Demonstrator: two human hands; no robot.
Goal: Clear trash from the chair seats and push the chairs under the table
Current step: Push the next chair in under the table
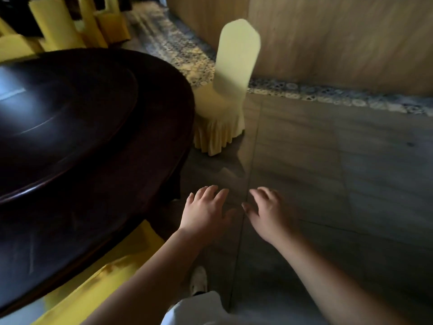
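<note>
Both hands hang empty, fingers spread: left hand [206, 208], right hand [267, 212]. The covered chair [225, 95] stands straight ahead, beside the dark bench [131, 146], left hand slightly nearer.

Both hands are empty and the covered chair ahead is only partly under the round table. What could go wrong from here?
1. The skirted cover on the chair hangs to the floor; pushing could drag or bunch it.
2. The seat is tucked partly under the dark table, so any trash on it might be missed.
3. The left hand and right hand are far from the chair, and motion blur suggests haste.
</note>
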